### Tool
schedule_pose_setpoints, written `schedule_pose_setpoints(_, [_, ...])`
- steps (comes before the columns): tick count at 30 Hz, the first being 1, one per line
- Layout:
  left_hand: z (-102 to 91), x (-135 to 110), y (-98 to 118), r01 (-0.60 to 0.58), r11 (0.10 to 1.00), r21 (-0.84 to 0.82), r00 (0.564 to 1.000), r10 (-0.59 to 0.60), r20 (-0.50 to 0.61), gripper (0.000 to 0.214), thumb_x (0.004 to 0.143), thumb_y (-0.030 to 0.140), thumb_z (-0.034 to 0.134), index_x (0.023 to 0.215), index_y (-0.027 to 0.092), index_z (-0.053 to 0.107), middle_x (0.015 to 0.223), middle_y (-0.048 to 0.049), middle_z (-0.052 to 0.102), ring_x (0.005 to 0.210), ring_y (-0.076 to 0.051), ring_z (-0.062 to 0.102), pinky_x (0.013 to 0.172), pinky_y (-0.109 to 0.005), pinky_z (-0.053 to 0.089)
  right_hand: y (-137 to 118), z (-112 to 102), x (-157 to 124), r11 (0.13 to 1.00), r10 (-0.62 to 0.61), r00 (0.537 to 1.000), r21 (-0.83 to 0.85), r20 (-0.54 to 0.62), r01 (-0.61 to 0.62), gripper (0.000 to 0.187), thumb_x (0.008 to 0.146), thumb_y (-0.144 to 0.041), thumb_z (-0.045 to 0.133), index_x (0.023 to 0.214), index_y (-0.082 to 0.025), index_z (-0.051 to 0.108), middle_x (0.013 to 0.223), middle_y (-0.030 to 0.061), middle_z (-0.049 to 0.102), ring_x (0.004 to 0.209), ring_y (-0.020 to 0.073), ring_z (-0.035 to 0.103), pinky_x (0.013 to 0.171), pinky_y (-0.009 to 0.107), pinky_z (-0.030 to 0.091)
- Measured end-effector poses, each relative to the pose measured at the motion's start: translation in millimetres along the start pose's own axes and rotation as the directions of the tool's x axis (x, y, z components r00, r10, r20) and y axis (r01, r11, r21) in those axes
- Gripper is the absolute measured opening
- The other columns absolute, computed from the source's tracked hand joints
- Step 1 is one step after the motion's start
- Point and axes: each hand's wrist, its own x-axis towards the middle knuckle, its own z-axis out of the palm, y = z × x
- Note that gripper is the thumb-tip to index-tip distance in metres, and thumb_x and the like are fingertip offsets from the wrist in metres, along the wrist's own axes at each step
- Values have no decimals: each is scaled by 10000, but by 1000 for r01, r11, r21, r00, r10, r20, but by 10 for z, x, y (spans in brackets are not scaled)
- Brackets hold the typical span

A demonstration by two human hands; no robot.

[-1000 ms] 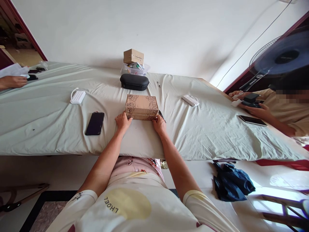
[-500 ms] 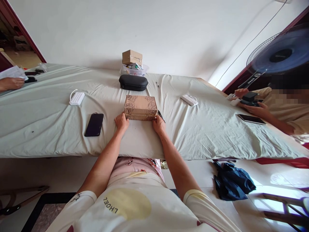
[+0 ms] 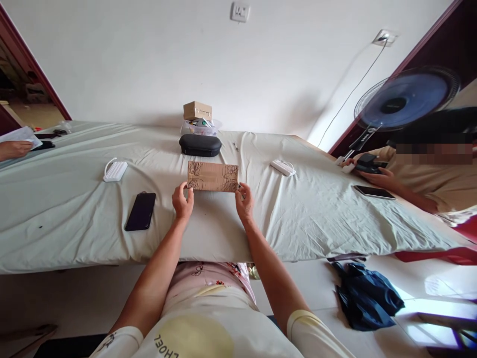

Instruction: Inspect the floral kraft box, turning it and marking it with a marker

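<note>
Tipped since half a second ago, the cardboard box (image 3: pixel 213 177) now turns a single scribbled face toward the camera, where top and front both showed. The left hand (image 3: pixel 182 201) pinches its lower left corner, the right hand (image 3: pixel 244 201) its lower right. It is at the middle of the table (image 3: pixel 214 233), before a black case (image 3: pixel 200 145); whether it touches the cloth cannot be told. A phone (image 3: pixel 140 212) lies left of the left hand.

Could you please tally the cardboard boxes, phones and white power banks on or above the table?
Cardboard boxes: 2 (held box, rear box)
Phones: 2 (left phone, right phone)
White power banks: 2 (left power bank, right power bank)
Total: 6
</note>
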Motion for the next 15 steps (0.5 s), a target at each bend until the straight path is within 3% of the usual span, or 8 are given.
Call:
schedule_pose_setpoints(3, [-53, -6, 30, -90, 986, -139, 993, 78, -92, 411, 1008, 506, 439, 1200, 213, 654, 1113, -142, 701, 1081, -260, 683, 989, -399, 536, -139, -46, 10, 993, -35, 995, 107, -96, 45, 318, 945, -457, 536, 1167, -243, 612, 933, 36, 632, 903, 196, 628, 908, 387, 538])
schedule_pose_setpoints(7, [-82, -9, 46, -115, 968, -223, 993, 105, -58, 492, 986, 576, 451, 1262, 209, 628, 1160, -154, 671, 1061, -260, 668, 933, -389, 552, -214, -59, 1, 989, -54, 990, 127, -130, 71, 314, 947, -483, 553, 1147, -249, 612, 1000, 54, 643, 932, 202, 635, 874, 370, 540])
schedule_pose_setpoints(11, [-36, 5, -8, -39, 976, -214, 999, 40, 0, 513, 965, 506, 499, 1373, 199, 548, 1158, -156, 680, 1042, -263, 674, 856, -379, 576, -106, 7, -5, 993, 25, 999, 116, -39, -20, 374, 949, -523, 539, 1186, -240, 598, 996, 55, 662, 888, 192, 641, 808, 344, 548])
schedule_pose_setpoints(15, [11, 21, -80, 44, 997, -62, 995, -38, 96, 387, 925, 348, 562, 1279, 195, 588, 1100, -125, 706, 987, -250, 692, 869, -370, 581, 104, 57, -29, 990, 137, 984, 9, 117, -139, 365, 905, -504, 589, 1143, -227, 606, 925, 35, 672, 811, 186, 630, 741, 322, 534])
